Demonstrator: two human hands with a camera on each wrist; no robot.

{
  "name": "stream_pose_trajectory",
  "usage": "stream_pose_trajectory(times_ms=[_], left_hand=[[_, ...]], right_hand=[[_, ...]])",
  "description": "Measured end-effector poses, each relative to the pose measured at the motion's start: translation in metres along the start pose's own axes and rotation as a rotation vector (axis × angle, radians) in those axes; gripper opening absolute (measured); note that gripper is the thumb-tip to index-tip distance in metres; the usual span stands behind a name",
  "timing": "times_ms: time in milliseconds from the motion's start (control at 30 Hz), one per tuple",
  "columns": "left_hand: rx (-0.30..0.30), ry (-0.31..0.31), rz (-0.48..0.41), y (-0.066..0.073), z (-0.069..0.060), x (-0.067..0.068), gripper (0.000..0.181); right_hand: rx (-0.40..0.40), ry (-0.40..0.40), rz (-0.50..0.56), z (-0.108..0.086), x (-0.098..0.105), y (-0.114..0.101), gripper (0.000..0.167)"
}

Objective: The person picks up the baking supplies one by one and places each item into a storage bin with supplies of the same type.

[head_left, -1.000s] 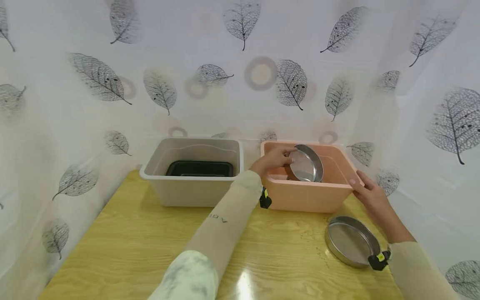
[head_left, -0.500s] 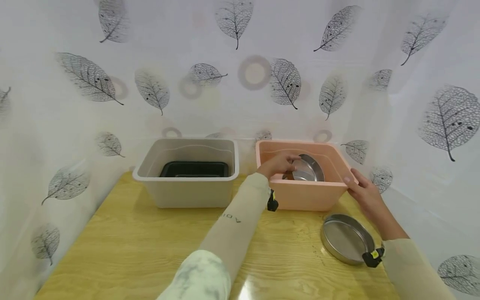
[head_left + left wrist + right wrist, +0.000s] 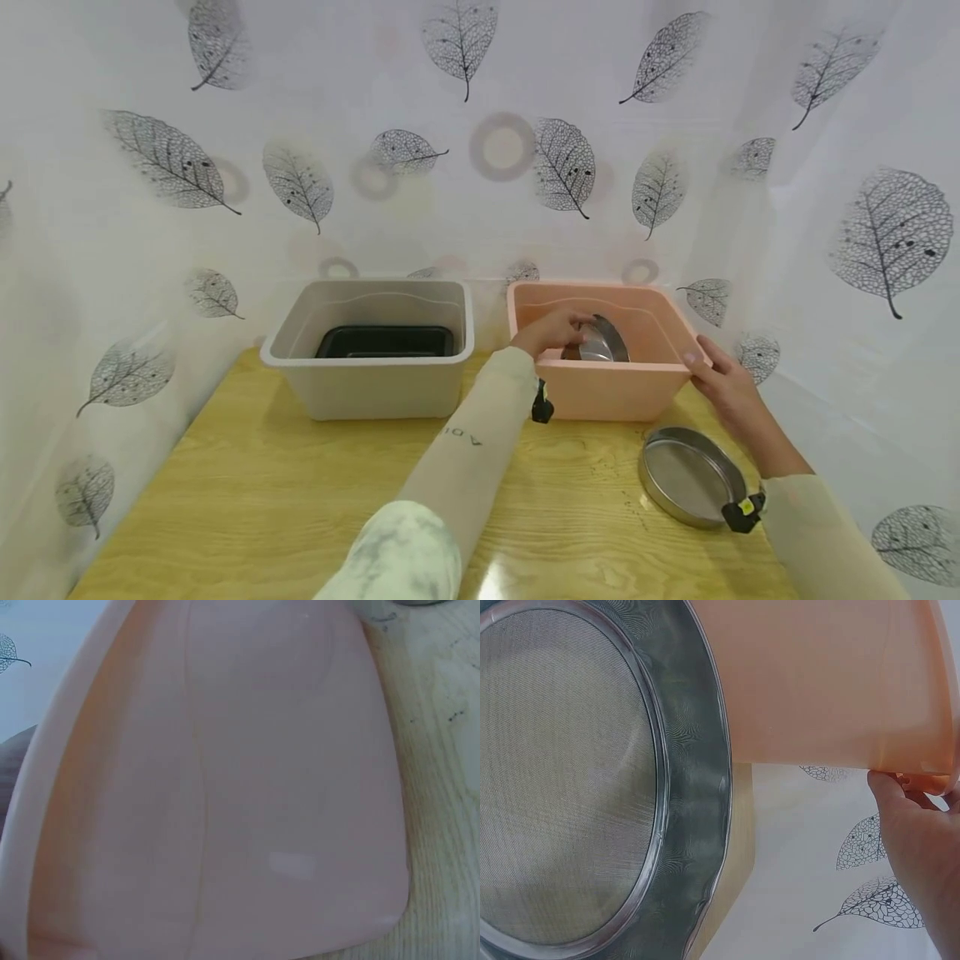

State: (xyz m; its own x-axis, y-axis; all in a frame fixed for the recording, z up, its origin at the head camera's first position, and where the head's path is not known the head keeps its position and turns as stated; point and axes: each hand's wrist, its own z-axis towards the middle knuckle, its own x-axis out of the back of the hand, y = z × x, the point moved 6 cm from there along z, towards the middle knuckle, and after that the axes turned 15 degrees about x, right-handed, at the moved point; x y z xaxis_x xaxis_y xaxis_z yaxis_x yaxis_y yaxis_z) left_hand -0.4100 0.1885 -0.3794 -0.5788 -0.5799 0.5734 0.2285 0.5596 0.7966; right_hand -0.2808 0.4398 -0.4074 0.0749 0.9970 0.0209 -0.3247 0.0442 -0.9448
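Note:
My left hand (image 3: 557, 332) reaches over the front rim of the pink plastic bin (image 3: 600, 392). Its thumb and fingers pinch the rim of a round metal sieve (image 3: 609, 340), which leans inside; the bin's front wall hides the lower part. At the bin's right front corner, my right hand (image 3: 727, 387) grips the rim between thumb and fingers. A second round sieve (image 3: 692, 477), with fine mesh and a metal ring, lies on the table below that hand. The left wrist view has only the bin's outer wall (image 3: 292, 780) and some table, without the left hand's fingers.
A grey plastic bin (image 3: 386, 392) stands to the left of the pink one, with a black tray-like thing (image 3: 386, 340) inside. Both stand on a wooden table (image 3: 247, 500). Behind hangs a white leaf-print curtain (image 3: 420, 225).
The sieve in my left hand has gone lower into the pink bin and shifted a little left. My right hand keeps its grip on the rim. The whole head view has drifted slightly.

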Motion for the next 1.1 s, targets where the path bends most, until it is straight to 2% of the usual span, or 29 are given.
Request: stream_pose_trajectory(times_ms=[133,333,433,533,833,1000,1100], left_hand=[[-0.009,0.026,-0.024,0.001,0.0,0.003,0.048],[-0.019,0.011,-0.148,0.002,-0.003,0.007,0.046],[-0.045,-0.008,-0.206,0.004,-0.005,0.008,0.045],[-0.088,-0.017,-0.212,0.008,-0.01,0.009,0.045],[-0.16,-0.088,-0.259,0.015,-0.036,0.007,0.048],[-0.198,-0.075,-0.233,0.019,-0.05,0.005,0.051],[-0.229,-0.068,-0.251,0.022,-0.059,0.003,0.05]], right_hand=[[0.007,-0.01,-0.029,0.0,0.0,0.0,0.077],[0.007,-0.024,-0.042,0.0,-0.003,0.0,0.078],[0.01,-0.027,-0.027,0.0,-0.003,-0.001,0.077],[0.014,-0.026,-0.023,0.0,-0.002,-0.001,0.076],[-0.001,-0.032,-0.065,0.0,0.0,-0.002,0.078],[0.002,-0.027,-0.054,0.001,0.0,-0.002,0.078],[0.005,-0.032,-0.043,0.0,-0.001,-0.003,0.077]])
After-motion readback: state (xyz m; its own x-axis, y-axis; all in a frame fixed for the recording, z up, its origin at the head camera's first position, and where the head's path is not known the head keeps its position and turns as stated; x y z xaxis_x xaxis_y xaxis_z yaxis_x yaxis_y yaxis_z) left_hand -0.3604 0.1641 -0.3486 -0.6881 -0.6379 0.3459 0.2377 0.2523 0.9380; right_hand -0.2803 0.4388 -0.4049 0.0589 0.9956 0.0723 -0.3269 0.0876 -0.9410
